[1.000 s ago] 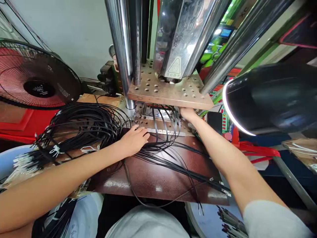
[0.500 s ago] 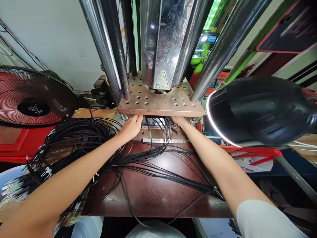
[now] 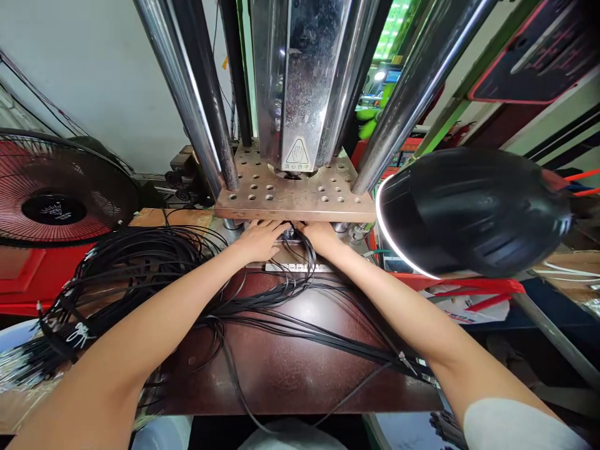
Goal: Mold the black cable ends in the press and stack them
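Both of my hands reach under the drilled metal press plate (image 3: 290, 197) to the mould fixture (image 3: 300, 267). My left hand (image 3: 257, 240) lies with its fingers stretched flat over the ends of the black cables (image 3: 281, 322) in the fixture. My right hand (image 3: 323, 237) meets it from the right, its fingers bent down onto the same cable ends and their tips partly hidden under the plate. The cables fan back over the brown board (image 3: 290, 369) towards me.
A large coil of black cables (image 3: 131, 262) lies left of the board, in front of a red fan (image 3: 56, 194). A black lamp head with a lit ring (image 3: 473, 212) hangs close on the right. Steel columns (image 3: 187, 94) and the ram stand above the plate.
My left hand went from the board up to the fixture under the plate. My right hand slid left along the fixture, so both hands now meet at the middle.
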Tool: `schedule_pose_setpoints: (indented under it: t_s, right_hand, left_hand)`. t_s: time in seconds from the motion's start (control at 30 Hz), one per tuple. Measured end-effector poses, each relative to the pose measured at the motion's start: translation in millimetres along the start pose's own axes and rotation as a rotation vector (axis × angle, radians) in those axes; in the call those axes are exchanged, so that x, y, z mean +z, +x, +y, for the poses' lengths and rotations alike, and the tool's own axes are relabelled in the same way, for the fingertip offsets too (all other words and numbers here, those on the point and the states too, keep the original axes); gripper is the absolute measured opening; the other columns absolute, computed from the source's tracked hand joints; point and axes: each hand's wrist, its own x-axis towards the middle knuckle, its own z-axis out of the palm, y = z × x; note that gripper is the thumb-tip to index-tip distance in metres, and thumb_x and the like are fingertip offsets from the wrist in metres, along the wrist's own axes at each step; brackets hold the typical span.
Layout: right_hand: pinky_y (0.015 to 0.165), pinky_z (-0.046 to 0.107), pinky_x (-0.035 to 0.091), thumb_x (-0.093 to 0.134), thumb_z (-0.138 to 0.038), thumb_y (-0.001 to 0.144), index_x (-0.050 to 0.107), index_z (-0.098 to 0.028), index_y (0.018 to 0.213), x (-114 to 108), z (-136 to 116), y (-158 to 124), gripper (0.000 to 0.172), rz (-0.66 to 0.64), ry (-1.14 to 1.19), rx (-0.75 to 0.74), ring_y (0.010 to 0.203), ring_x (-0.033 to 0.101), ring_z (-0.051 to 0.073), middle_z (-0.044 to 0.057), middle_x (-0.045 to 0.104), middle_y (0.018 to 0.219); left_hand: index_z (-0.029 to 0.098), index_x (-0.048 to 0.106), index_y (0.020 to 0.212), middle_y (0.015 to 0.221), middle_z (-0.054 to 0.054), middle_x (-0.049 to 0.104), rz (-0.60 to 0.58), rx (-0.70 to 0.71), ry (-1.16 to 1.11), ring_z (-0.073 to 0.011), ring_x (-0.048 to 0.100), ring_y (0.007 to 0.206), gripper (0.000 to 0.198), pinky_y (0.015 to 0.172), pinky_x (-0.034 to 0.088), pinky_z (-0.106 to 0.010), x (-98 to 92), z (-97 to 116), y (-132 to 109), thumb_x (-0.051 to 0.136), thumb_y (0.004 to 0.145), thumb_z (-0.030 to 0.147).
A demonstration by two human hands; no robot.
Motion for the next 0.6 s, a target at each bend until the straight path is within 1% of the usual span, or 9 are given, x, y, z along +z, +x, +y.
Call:
schedule_pose_setpoints:
  t_s: [0.07,0.13,0.2,0.27,0.3,0.37,0.43,0.5,0.6]
  right_hand:
    - [0.099,0.045,0.037,0.033,-0.010,0.089,0.045,-0.008,0.131,1.1,-9.5,-4.3,0.045,-0.007,-0.048,-0.013,0.116,0.048,0.030,0.018,0.050,0.130]
    - [0.102,0.045,0.035,0.030,-0.008,0.088,0.040,-0.005,0.135,2.0,-11.7,-8.2,0.048,-0.006,-0.082,-0.043,0.121,0.043,0.029,0.018,0.045,0.135]
    - [0.103,0.042,0.035,0.030,-0.011,0.089,0.039,-0.005,0.135,3.2,-7.7,-11.0,0.048,-0.007,-0.089,-0.078,0.123,0.043,0.027,0.017,0.046,0.134]
    - [0.103,0.041,0.036,0.031,-0.014,0.090,0.039,-0.006,0.136,5.7,-0.9,-12.2,0.047,-0.012,-0.077,-0.104,0.123,0.043,0.025,0.017,0.048,0.133]
    - [0.102,0.040,0.036,0.030,-0.014,0.090,0.038,-0.006,0.136,7.5,2.4,-12.2,0.047,-0.014,-0.075,-0.111,0.123,0.044,0.025,0.016,0.048,0.133]
    - [0.100,0.040,0.038,0.026,-0.011,0.090,0.038,-0.009,0.137,11.2,7.7,-11.5,0.048,-0.007,-0.081,-0.108,0.120,0.047,0.024,0.015,0.050,0.131]
    - [0.098,0.041,0.039,0.024,-0.009,0.090,0.038,-0.013,0.138,13.9,10.6,-10.5,0.050,0.007,-0.088,-0.081,0.115,0.051,0.024,0.013,0.053,0.128]
    - [0.098,0.042,0.040,0.024,-0.010,0.090,0.039,-0.015,0.137,14.4,11.6,-10.2,0.050,0.017,-0.081,-0.071,0.114,0.052,0.024,0.012,0.055,0.126]
    - [0.101,0.041,0.038,0.025,-0.012,0.091,0.040,-0.012,0.137,12.0,11.6,-11.3,0.048,0.035,-0.072,-0.106,0.119,0.048,0.024,0.013,0.053,0.129]
  left_hand:
    - [0.025,0.022,0.142,0.149,-0.006,0.022,-0.013,0.021,0.004,-0.0255,0.020,0.137,0.065,0.112,0.010,-0.049,3.9,-8.4,-1.9,0.048,0.084,0.040]
    - [0.025,0.022,0.143,0.150,-0.005,0.020,-0.043,0.012,-0.088,-0.0247,0.017,0.138,0.063,0.113,0.009,-0.047,6.2,-14.2,-0.1,0.040,0.087,0.048]
    - [0.023,0.029,0.141,0.148,-0.004,0.027,-0.019,-0.031,-0.248,-0.0209,0.023,0.136,0.056,0.113,0.016,-0.040,6.7,-17.8,4.2,0.032,0.091,0.048]
    - [0.021,0.039,0.136,0.141,-0.003,0.040,0.072,-0.103,-0.368,-0.0169,0.035,0.131,0.048,0.110,0.025,-0.032,6.5,-20.1,8.5,0.028,0.093,0.041]
    - [0.020,0.043,0.133,0.137,-0.004,0.046,0.126,-0.150,-0.391,-0.0165,0.039,0.128,0.046,0.109,0.028,-0.030,6.3,-20.9,9.9,0.030,0.093,0.038]
    - [0.017,0.048,0.128,0.131,-0.006,0.051,0.203,-0.239,-0.377,-0.0187,0.043,0.124,0.042,0.107,0.032,-0.031,6.1,-21.1,10.3,0.037,0.091,0.033]
    - [0.015,0.051,0.125,0.130,-0.007,0.053,0.237,-0.302,-0.339,-0.0210,0.044,0.123,0.041,0.106,0.033,-0.033,5.5,-19.0,7.5,0.046,0.087,0.029]
    - [0.015,0.054,0.122,0.127,-0.008,0.054,0.264,-0.355,-0.299,-0.0219,0.047,0.120,0.039,0.105,0.035,-0.033,4.3,-14.1,2.6,0.051,0.084,0.026]
    - [0.017,0.058,0.118,0.115,-0.008,0.062,0.275,-0.440,-0.243,-0.0228,0.056,0.109,0.035,0.098,0.042,-0.034,2.4,-3.3,-5.1,0.049,0.085,0.027]
